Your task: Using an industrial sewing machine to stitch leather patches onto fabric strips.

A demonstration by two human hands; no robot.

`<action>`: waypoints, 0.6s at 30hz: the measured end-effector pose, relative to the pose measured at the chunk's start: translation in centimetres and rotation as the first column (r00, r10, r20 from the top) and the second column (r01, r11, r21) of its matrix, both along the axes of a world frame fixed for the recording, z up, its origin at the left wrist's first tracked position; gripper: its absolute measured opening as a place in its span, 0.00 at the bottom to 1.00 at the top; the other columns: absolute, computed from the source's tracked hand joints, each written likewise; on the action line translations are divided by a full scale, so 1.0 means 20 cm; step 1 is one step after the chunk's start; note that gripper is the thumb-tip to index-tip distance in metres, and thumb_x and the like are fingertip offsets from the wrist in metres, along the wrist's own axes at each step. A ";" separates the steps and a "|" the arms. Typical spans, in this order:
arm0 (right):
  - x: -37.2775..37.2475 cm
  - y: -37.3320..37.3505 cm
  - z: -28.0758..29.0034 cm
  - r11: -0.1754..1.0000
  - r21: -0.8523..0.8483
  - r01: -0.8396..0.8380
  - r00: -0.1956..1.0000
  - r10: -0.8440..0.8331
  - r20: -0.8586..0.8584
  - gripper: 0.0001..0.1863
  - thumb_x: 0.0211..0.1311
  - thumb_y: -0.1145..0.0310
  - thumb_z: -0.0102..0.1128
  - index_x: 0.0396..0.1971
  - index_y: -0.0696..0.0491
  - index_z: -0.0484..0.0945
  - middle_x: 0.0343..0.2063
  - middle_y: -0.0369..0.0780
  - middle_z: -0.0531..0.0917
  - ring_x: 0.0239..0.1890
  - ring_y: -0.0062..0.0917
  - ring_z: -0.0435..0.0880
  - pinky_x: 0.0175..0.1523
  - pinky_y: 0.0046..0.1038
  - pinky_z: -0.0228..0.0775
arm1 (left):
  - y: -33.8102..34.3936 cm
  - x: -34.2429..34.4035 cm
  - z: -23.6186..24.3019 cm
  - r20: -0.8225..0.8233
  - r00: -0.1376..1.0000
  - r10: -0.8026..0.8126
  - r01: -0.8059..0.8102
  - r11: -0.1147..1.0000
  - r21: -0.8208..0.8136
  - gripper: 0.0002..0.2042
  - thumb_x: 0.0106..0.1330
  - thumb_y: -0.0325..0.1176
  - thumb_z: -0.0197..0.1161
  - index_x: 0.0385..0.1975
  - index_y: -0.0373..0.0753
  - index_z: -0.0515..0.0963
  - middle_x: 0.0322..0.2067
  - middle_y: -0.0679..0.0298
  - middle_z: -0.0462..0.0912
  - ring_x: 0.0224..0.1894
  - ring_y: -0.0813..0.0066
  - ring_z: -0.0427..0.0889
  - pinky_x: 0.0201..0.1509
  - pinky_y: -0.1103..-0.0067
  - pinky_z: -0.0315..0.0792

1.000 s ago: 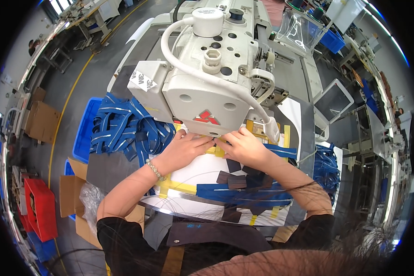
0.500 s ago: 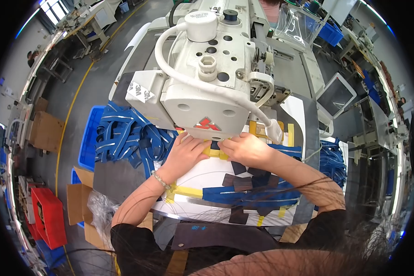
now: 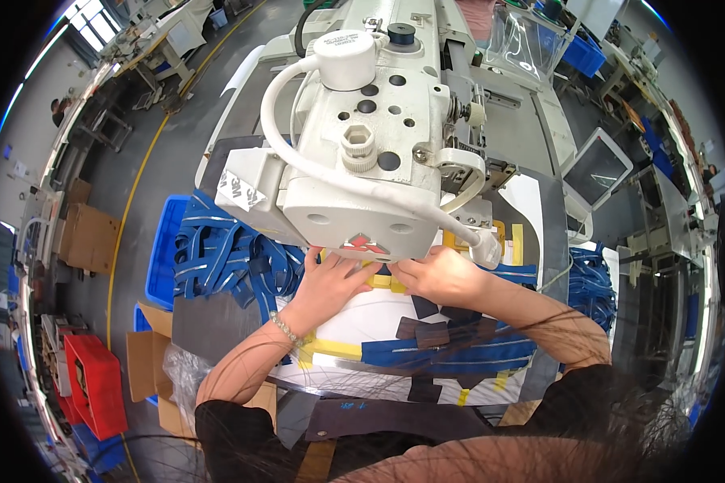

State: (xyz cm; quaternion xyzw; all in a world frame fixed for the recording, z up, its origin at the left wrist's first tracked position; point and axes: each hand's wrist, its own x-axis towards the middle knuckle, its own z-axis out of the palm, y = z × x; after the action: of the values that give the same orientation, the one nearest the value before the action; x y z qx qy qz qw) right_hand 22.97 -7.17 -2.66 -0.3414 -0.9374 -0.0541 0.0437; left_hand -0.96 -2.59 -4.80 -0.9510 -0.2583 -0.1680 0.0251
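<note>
Because both hands meet under the front edge of the white machine head (image 3: 370,211), at the centre of the frame, the step in hand looks to be placing or steadying a small piece of work there. That piece, as far as it shows, is a dark patch (image 3: 383,270) just above the yellow strips (image 3: 385,282) on the white sheet (image 3: 348,316), in the gap between the hands; most of it is hidden. The next move, I judge, calls for getting the patch flat and square within the yellow edging, with the fingertips well away from whatever works beneath the head.

The left hand (image 3: 330,283) lies palm down, its fingers extended and somewhat apart, their tips reaching in beneath the machine; it seems to press rather than grip. The right hand (image 3: 441,276) is more curled, fingers bent inward beside the patch (whether they pinch it or merely rest on it, I cannot tell).

Just below the right hand, more dark patches (image 3: 431,335) lie loosely on the sheet, some near a band of blue strips (image 3: 475,356) in the lower middle of the frame. A tangled heap of blue strips (image 3: 227,248) sits left of centre, beside a blue bin (image 3: 163,256), and a red crate (image 3: 97,388) stands at lower left.
</note>
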 end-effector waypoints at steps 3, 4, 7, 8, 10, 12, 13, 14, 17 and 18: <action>0.00 0.01 0.01 0.998 0.001 0.061 0.994 -0.060 0.087 0.27 0.47 0.58 0.62 0.45 0.59 0.72 0.32 0.35 0.76 0.23 0.24 0.80 0.22 0.26 0.73 | 0.02 0.00 -0.01 0.001 1.000 -0.001 0.001 1.000 0.010 0.19 0.53 0.45 0.61 0.47 0.56 0.74 0.44 0.76 0.74 0.52 0.78 0.69 0.58 0.59 0.48; 0.00 0.01 0.01 0.998 0.002 0.065 0.994 -0.065 0.087 0.27 0.47 0.58 0.62 0.45 0.59 0.72 0.32 0.35 0.76 0.23 0.24 0.80 0.22 0.26 0.73 | 0.02 0.00 -0.01 0.009 1.000 0.000 0.000 1.000 0.024 0.19 0.53 0.45 0.62 0.47 0.56 0.75 0.45 0.76 0.75 0.52 0.77 0.69 0.58 0.59 0.49; 0.01 0.02 -0.02 0.999 0.027 0.036 0.997 -0.038 0.061 0.27 0.48 0.57 0.61 0.46 0.58 0.71 0.32 0.35 0.76 0.19 0.25 0.79 0.18 0.27 0.71 | 0.03 0.00 -0.02 -0.016 1.000 0.007 -0.007 1.000 -0.004 0.20 0.52 0.45 0.62 0.47 0.55 0.75 0.45 0.75 0.75 0.52 0.76 0.70 0.57 0.58 0.50; 0.00 0.01 -0.02 0.999 0.009 0.050 0.997 -0.050 0.065 0.27 0.49 0.57 0.61 0.46 0.58 0.71 0.31 0.34 0.77 0.19 0.25 0.79 0.17 0.28 0.70 | 0.03 0.00 -0.02 -0.017 1.000 0.004 -0.004 1.000 -0.004 0.20 0.52 0.45 0.62 0.47 0.55 0.75 0.45 0.75 0.75 0.52 0.76 0.70 0.57 0.58 0.50; 0.00 0.01 -0.02 0.998 -0.005 0.062 0.996 -0.062 0.065 0.27 0.49 0.56 0.61 0.47 0.58 0.71 0.31 0.34 0.77 0.20 0.25 0.80 0.17 0.29 0.70 | 0.03 0.01 -0.01 -0.014 1.000 -0.018 0.019 0.999 0.038 0.20 0.53 0.45 0.61 0.47 0.54 0.75 0.45 0.75 0.75 0.51 0.75 0.70 0.56 0.58 0.51; 0.01 0.02 -0.02 0.998 0.054 0.028 0.993 -0.034 0.109 0.26 0.50 0.56 0.60 0.47 0.57 0.71 0.30 0.34 0.78 0.19 0.26 0.79 0.16 0.30 0.68 | 0.03 0.01 0.00 -0.028 0.999 -0.017 0.018 0.999 0.034 0.20 0.53 0.45 0.61 0.48 0.53 0.75 0.45 0.74 0.75 0.51 0.75 0.70 0.56 0.58 0.52; 0.01 0.02 -0.04 0.998 0.056 0.032 0.994 -0.038 0.106 0.26 0.50 0.56 0.60 0.47 0.57 0.71 0.30 0.34 0.78 0.19 0.26 0.79 0.16 0.30 0.68 | 0.03 0.01 0.00 -0.040 0.999 -0.015 0.016 1.000 0.027 0.20 0.53 0.45 0.61 0.48 0.53 0.74 0.44 0.74 0.75 0.51 0.75 0.70 0.56 0.58 0.52; 0.01 0.02 -0.05 0.996 0.085 0.024 0.997 -0.029 0.065 0.26 0.51 0.56 0.60 0.47 0.56 0.70 0.29 0.34 0.78 0.19 0.26 0.79 0.16 0.32 0.67 | 0.03 0.01 0.00 -0.043 0.999 -0.019 0.020 0.999 0.029 0.20 0.53 0.45 0.61 0.48 0.53 0.74 0.44 0.74 0.75 0.51 0.75 0.70 0.56 0.58 0.52; 0.01 0.03 -0.11 0.997 0.078 0.023 1.000 -0.023 0.001 0.26 0.52 0.56 0.59 0.47 0.56 0.70 0.30 0.35 0.78 0.20 0.27 0.79 0.16 0.33 0.65 | 0.03 0.01 0.00 -0.051 0.998 -0.024 0.026 0.999 0.033 0.20 0.54 0.44 0.61 0.48 0.52 0.74 0.44 0.73 0.75 0.50 0.75 0.70 0.54 0.59 0.54; 0.01 0.02 -0.11 0.999 0.035 0.024 1.000 -0.023 -0.018 0.25 0.53 0.57 0.58 0.48 0.57 0.69 0.32 0.36 0.77 0.20 0.28 0.79 0.17 0.33 0.65 | 0.03 0.01 -0.01 -0.052 0.998 -0.026 0.027 0.999 0.022 0.20 0.54 0.44 0.60 0.48 0.52 0.74 0.42 0.73 0.75 0.48 0.75 0.71 0.53 0.60 0.54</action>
State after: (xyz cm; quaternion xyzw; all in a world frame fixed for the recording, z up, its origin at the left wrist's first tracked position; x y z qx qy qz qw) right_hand 23.19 -6.71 -4.90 -0.3519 -0.9318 -0.0682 0.0575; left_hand -0.76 -1.99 -4.93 -0.9580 -0.2429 -0.1468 0.0405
